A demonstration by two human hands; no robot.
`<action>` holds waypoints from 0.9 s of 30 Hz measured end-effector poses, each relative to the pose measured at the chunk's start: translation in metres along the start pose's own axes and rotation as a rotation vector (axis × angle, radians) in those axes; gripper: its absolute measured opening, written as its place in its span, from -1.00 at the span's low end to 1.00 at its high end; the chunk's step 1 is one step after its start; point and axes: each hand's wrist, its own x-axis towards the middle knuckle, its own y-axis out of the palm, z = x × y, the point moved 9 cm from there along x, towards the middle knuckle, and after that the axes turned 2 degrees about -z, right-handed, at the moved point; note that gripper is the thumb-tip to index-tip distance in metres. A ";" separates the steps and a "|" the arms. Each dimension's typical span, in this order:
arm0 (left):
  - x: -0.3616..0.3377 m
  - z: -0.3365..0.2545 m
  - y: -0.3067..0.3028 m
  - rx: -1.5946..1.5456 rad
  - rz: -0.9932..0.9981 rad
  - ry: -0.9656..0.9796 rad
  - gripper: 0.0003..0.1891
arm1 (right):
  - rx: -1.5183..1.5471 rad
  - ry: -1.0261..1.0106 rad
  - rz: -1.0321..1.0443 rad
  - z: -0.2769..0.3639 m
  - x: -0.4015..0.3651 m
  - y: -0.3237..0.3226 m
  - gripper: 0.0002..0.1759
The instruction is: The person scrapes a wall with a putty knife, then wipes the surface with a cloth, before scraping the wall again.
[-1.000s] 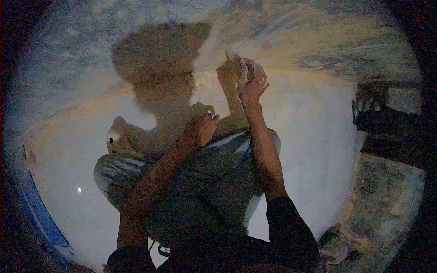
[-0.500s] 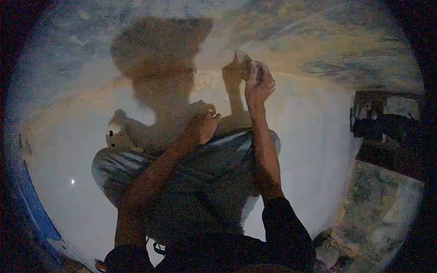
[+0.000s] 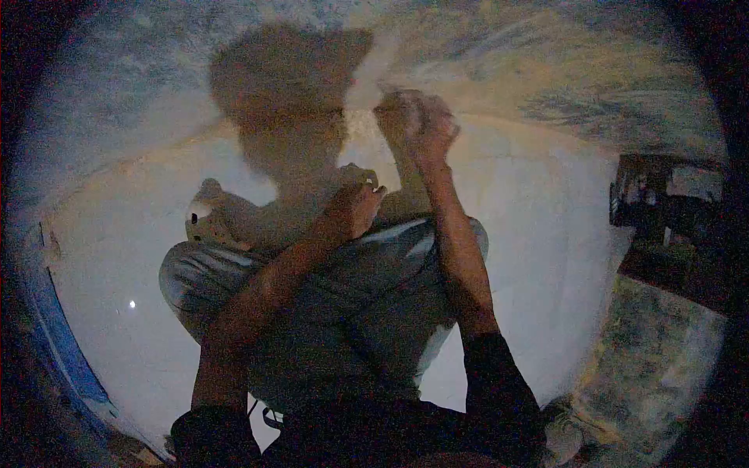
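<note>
My right hand (image 3: 433, 132) is raised in front of me and smeared by motion. Its fingers are closed around a crumpled greyish piece (image 3: 409, 105), like cloth or paper, against the mottled grey and yellowish surface. Lower down, my left hand (image 3: 363, 210) stays above my lap, its fingers curled together. A small pale spot shows at those fingertips, but I cannot make out what is in them. My crossed legs (image 3: 312, 304) in grey trousers lie below both hands. My shadow darkens the area ahead of my hands.
A pale sheet-like surface (image 3: 546, 234) spreads around my legs. By my left knee is a beige rounded thing with dark spots (image 3: 199, 222). A blue strip (image 3: 74, 339) runs along the left edge. Dark framed shapes (image 3: 667, 203) and a mottled panel (image 3: 655, 351) are at right.
My right hand has moved slightly left and is now more blurred, still with the crumpled piece. My left hand keeps its curled pose. The view has shifted a little.
</note>
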 end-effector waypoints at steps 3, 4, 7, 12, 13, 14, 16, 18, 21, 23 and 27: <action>0.008 0.026 0.019 -0.210 -0.014 -0.182 -0.70 | -0.403 -0.131 -0.082 -0.007 -0.014 0.016 -0.60; 0.006 0.035 0.017 -0.279 -0.030 -0.246 -0.70 | -0.383 -0.045 -0.062 -0.027 -0.012 0.018 -0.58; -0.001 0.002 0.001 0.252 -0.186 0.140 -0.68 | -0.313 -0.014 -0.155 -0.025 0.004 -0.024 -0.73; -0.002 -0.018 -0.016 0.223 -0.132 0.025 -0.66 | -0.358 -0.256 -0.190 0.004 -0.001 -0.006 -0.84; -0.001 -0.015 -0.009 0.225 -0.131 0.030 -0.66 | -0.444 -0.304 -0.139 0.009 -0.003 0.002 -0.85; -0.001 -0.013 -0.009 0.253 -0.248 0.069 -0.67 | -0.525 -0.356 -0.092 0.012 -0.005 0.011 -0.85; -0.004 -0.012 -0.023 0.285 -0.376 0.097 -0.67 | -0.234 -0.308 -0.108 0.022 0.002 -0.004 -0.85; 0.000 -0.005 -0.013 0.184 -0.147 0.062 -0.68 | -0.227 -0.280 -0.122 0.020 0.011 -0.026 -0.82; -0.010 -0.025 -0.041 0.246 -0.186 0.002 -0.68 | -0.412 -0.285 -0.184 0.001 0.008 -0.024 -0.75; 0.003 -0.008 -0.009 0.209 -0.163 0.050 -0.68 | -0.526 -0.297 -0.272 -0.015 0.001 -0.017 -0.71; 0.016 0.032 0.010 -0.442 -0.206 -0.232 -0.65 | -0.428 -0.343 -0.061 -0.008 -0.018 0.045 -0.72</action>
